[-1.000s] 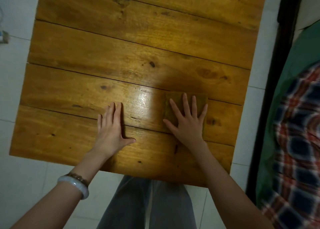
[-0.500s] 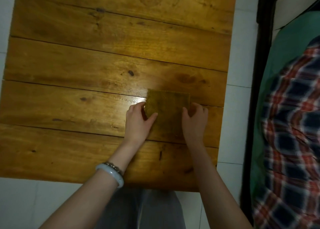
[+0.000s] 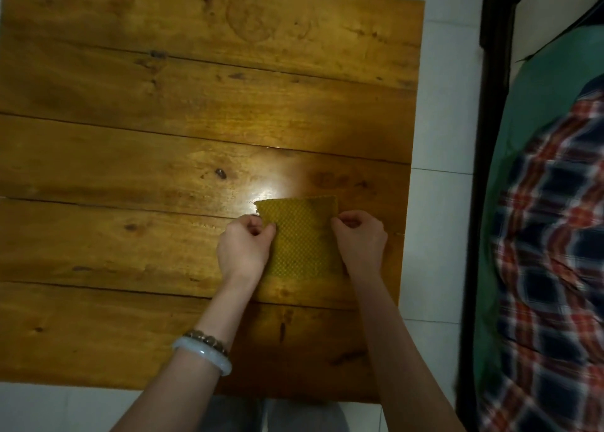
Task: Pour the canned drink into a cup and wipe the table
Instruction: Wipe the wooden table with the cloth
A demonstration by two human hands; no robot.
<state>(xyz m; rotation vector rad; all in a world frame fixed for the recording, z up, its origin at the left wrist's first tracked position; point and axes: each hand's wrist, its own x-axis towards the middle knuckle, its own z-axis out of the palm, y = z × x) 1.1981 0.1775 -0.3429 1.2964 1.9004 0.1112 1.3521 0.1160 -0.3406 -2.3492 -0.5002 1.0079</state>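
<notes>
A yellow-green textured cloth point(image 3: 302, 235) lies flat on the wooden plank table point(image 3: 163, 137), near its right edge. My left hand point(image 3: 245, 248) pinches the cloth's left edge with curled fingers. My right hand point(image 3: 359, 242) pinches its right edge the same way. A white bangle and a bead bracelet sit on my left wrist. No can and no cup are in view.
The table's right edge point(image 3: 413, 137) borders white floor tiles point(image 3: 438, 121). A dark bed frame point(image 3: 493, 137) with green bedding and a plaid blanket point(image 3: 552, 235) runs along the right. My knees show below the table's near edge.
My right hand has come off the top of the cloth and my left hand has moved over from the bare wood. Both now grip the cloth's side edges.
</notes>
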